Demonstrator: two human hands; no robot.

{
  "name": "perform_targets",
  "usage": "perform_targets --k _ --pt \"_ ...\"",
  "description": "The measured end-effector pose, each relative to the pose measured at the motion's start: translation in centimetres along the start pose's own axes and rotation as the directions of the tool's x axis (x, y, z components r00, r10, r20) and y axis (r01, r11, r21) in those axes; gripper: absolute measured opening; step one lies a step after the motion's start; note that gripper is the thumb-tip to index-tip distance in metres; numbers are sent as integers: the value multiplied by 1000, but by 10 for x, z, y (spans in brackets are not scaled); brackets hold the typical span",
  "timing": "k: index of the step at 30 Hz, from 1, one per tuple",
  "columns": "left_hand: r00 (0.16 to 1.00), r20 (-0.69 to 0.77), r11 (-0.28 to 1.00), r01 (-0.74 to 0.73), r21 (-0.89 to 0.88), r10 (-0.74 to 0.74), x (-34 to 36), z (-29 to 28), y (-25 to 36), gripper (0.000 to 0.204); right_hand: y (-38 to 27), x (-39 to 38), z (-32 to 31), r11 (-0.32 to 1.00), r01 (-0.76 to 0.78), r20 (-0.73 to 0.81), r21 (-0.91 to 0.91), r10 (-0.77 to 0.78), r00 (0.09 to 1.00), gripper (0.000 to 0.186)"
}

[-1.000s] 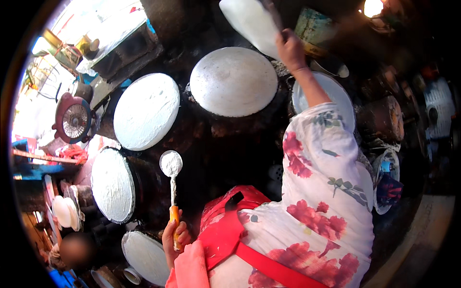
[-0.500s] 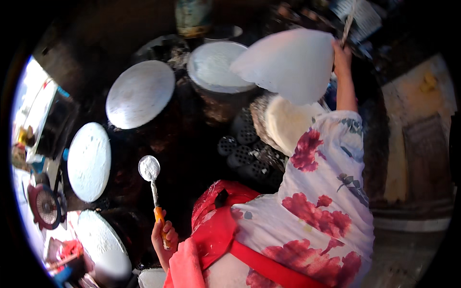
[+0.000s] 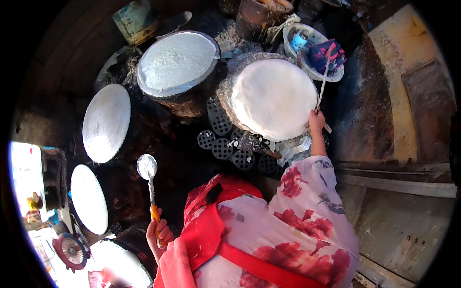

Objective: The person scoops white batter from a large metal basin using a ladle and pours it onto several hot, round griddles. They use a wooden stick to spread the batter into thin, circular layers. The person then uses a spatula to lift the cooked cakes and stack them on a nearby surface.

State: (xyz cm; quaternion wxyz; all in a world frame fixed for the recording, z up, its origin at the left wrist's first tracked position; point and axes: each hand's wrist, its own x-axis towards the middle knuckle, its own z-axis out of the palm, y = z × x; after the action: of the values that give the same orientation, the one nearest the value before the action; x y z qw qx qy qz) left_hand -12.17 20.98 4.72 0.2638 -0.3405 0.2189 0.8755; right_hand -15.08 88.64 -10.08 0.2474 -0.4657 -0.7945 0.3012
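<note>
From where I stand, the ladle (image 3: 152,197) is upright, probably so its white load (image 3: 148,168) won't spill; the left hand (image 3: 161,234) closes round it. Farther off, the white round (image 3: 273,98) lies on a wider base (image 3: 227,90), presumably for support; next to it, the right hand (image 3: 317,122) grips a stick (image 3: 324,81), fingers curled. Beyond sits a basin (image 3: 288,41).

We wear a whitish top (image 3: 297,225) printed with crimson blossoms and grey leaves, its loose right sleeve (image 3: 309,185) ending above the wrist. At lower centre of the frame run a red apron (image 3: 201,240) and its broad strap (image 3: 276,271), with coral cloth (image 3: 175,266) further left.
</note>
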Motion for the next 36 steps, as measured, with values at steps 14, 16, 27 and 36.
perform_targets --k 14,16,27,36 --pt "996 68 983 -40 -178 53 18 35 -3 35 -326 -131 194 625 771 491 123 -713 499 14" --pt "996 21 982 -78 -170 82 7 41 -8 34 -376 -153 256 528 811 517 253 -782 348 15" --pt "938 -254 944 -284 -169 237 -15 28 -42 32 -464 -186 407 604 773 678 194 -652 340 21" --pt "966 -210 967 -189 -173 151 -12 10 -27 30 -499 -58 263 560 598 -43 574 -708 705 24"
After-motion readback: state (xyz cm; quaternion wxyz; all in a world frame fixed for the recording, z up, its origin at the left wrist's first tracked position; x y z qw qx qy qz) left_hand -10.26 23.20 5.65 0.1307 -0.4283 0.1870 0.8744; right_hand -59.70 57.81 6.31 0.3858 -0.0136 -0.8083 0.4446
